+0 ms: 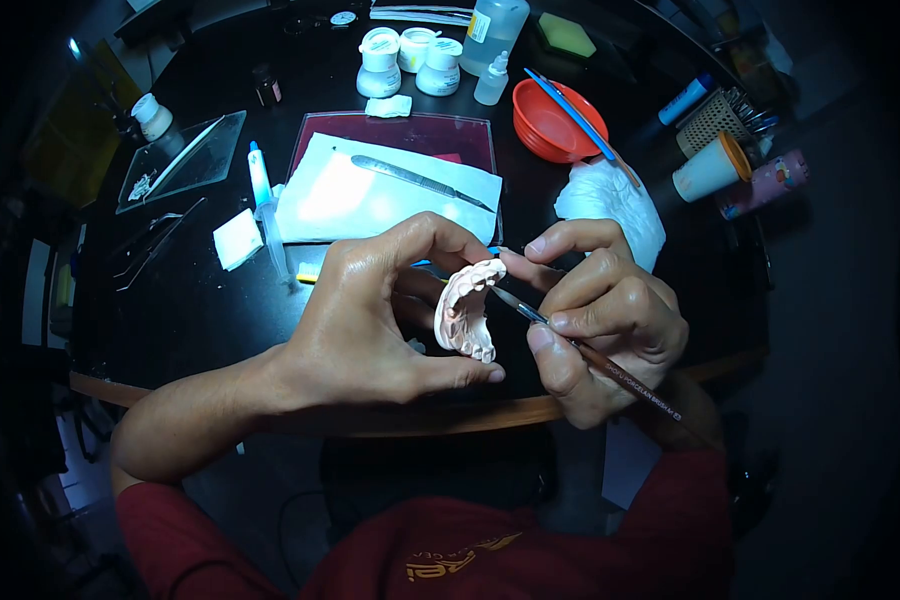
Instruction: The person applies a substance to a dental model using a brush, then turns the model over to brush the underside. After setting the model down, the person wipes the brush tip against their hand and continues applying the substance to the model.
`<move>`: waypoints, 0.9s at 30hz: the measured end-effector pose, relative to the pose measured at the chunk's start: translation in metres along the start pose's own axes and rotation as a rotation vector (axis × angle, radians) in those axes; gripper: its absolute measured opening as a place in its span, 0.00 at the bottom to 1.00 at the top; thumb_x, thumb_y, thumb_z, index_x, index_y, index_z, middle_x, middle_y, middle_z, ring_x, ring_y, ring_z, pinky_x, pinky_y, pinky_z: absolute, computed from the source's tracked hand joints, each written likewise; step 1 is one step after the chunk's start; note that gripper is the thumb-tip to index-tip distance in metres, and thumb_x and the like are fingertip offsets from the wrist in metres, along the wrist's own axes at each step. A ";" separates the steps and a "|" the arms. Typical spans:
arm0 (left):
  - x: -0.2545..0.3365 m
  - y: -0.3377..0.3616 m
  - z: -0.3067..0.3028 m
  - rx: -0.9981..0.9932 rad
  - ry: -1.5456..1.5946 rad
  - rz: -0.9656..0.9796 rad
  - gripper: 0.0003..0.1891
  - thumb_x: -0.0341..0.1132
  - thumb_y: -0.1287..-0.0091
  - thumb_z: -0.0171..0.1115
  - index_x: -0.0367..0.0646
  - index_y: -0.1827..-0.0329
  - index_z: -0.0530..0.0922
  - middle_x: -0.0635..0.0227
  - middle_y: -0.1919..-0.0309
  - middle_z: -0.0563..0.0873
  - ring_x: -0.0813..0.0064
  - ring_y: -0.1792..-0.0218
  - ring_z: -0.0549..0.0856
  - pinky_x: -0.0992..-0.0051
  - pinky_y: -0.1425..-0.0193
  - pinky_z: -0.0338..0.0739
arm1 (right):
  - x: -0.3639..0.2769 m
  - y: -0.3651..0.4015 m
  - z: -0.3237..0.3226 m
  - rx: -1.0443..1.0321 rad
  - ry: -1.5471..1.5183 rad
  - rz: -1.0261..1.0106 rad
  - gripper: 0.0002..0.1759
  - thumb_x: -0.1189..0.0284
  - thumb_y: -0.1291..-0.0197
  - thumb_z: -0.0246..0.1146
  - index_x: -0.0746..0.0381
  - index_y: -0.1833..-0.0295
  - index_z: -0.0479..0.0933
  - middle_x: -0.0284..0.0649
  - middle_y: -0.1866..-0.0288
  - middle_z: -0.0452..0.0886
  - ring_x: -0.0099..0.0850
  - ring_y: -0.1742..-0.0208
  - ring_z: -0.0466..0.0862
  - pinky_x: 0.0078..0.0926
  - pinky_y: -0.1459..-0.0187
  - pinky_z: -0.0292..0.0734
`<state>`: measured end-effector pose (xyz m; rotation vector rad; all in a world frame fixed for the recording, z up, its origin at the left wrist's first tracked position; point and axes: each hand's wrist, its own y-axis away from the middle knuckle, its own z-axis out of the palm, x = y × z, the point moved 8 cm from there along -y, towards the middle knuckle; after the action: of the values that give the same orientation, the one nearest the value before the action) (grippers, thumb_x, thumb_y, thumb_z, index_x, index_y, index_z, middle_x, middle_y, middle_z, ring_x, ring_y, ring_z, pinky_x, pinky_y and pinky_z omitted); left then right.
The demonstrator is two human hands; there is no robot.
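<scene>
My left hand [375,310] is closed round a pale dental cast [462,308], thumb below and index finger above, its arch of teeth turned to the right. Pinched between the thumb and fingers of my right hand [605,315] is a porcelain brush [615,368] with a dark wooden handle and a metal ferrule. Its fine tip lies right at the upper teeth of the cast. A fingertip of the right hand is close to the top end of the cast.
Behind my hands a scalpel [420,181] lies on folded white paper [315,200]. Further back are white jars [378,75] and a red bowl [545,130] with a blue-handled brush across it. Crumpled tissue [620,215] sits right, tweezers [155,245] and a glass slab [215,150] left.
</scene>
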<state>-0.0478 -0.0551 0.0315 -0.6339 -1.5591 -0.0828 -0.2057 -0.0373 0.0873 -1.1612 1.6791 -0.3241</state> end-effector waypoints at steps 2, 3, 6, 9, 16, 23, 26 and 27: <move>0.000 0.000 0.000 -0.002 0.010 -0.007 0.35 0.32 0.49 0.91 0.32 0.40 0.78 0.59 0.52 0.89 0.73 0.56 0.94 0.74 0.54 0.92 | 0.000 -0.001 0.000 -0.001 0.011 -0.008 0.16 0.90 0.45 0.65 0.64 0.53 0.76 0.43 0.64 0.81 0.45 0.41 0.81 0.50 0.40 0.93; 0.000 0.000 0.000 -0.002 0.014 -0.010 0.35 0.32 0.49 0.91 0.32 0.40 0.78 0.59 0.52 0.89 0.73 0.56 0.94 0.74 0.54 0.92 | 0.000 -0.001 0.000 -0.002 0.016 -0.014 0.16 0.90 0.45 0.65 0.64 0.53 0.76 0.43 0.65 0.81 0.45 0.42 0.82 0.49 0.40 0.93; 0.001 0.000 0.001 -0.004 -0.004 -0.001 0.35 0.31 0.49 0.91 0.32 0.40 0.78 0.59 0.54 0.90 0.74 0.57 0.94 0.74 0.55 0.92 | -0.001 -0.002 -0.001 -0.005 0.020 -0.001 0.15 0.90 0.45 0.65 0.64 0.53 0.76 0.43 0.66 0.82 0.46 0.42 0.82 0.49 0.41 0.93; 0.001 0.001 0.000 -0.015 -0.028 -0.015 0.35 0.31 0.49 0.91 0.32 0.40 0.78 0.59 0.57 0.92 0.74 0.57 0.94 0.74 0.56 0.91 | -0.001 -0.002 -0.002 -0.008 0.020 0.005 0.15 0.90 0.45 0.65 0.64 0.54 0.76 0.43 0.66 0.83 0.46 0.42 0.83 0.48 0.41 0.93; 0.002 0.000 0.000 -0.006 -0.046 0.022 0.35 0.31 0.49 0.91 0.32 0.41 0.79 0.59 0.58 0.92 0.74 0.58 0.94 0.75 0.56 0.91 | 0.000 -0.002 -0.002 -0.016 0.010 -0.004 0.13 0.89 0.44 0.66 0.64 0.56 0.76 0.44 0.65 0.83 0.46 0.43 0.84 0.48 0.42 0.93; 0.004 0.000 0.000 0.000 -0.055 0.040 0.34 0.31 0.49 0.91 0.32 0.42 0.79 0.59 0.57 0.91 0.74 0.59 0.94 0.75 0.57 0.92 | -0.001 -0.002 -0.001 -0.022 0.023 -0.012 0.14 0.89 0.44 0.66 0.64 0.55 0.76 0.44 0.65 0.83 0.45 0.43 0.84 0.47 0.42 0.93; 0.005 0.000 0.000 0.004 -0.058 0.054 0.34 0.31 0.49 0.91 0.32 0.41 0.79 0.59 0.56 0.91 0.74 0.58 0.94 0.74 0.57 0.92 | 0.000 0.000 -0.002 -0.006 0.012 -0.009 0.13 0.89 0.44 0.66 0.64 0.55 0.76 0.44 0.65 0.83 0.46 0.43 0.84 0.48 0.42 0.93; 0.005 0.000 0.000 0.006 -0.059 0.060 0.35 0.31 0.49 0.91 0.31 0.41 0.79 0.58 0.56 0.91 0.74 0.58 0.94 0.74 0.57 0.92 | 0.000 0.000 -0.002 0.005 0.004 -0.008 0.13 0.89 0.44 0.66 0.64 0.55 0.76 0.44 0.65 0.83 0.46 0.43 0.84 0.48 0.42 0.93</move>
<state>-0.0475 -0.0534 0.0364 -0.6833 -1.5952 -0.0140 -0.2074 -0.0379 0.0884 -1.1642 1.6768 -0.3352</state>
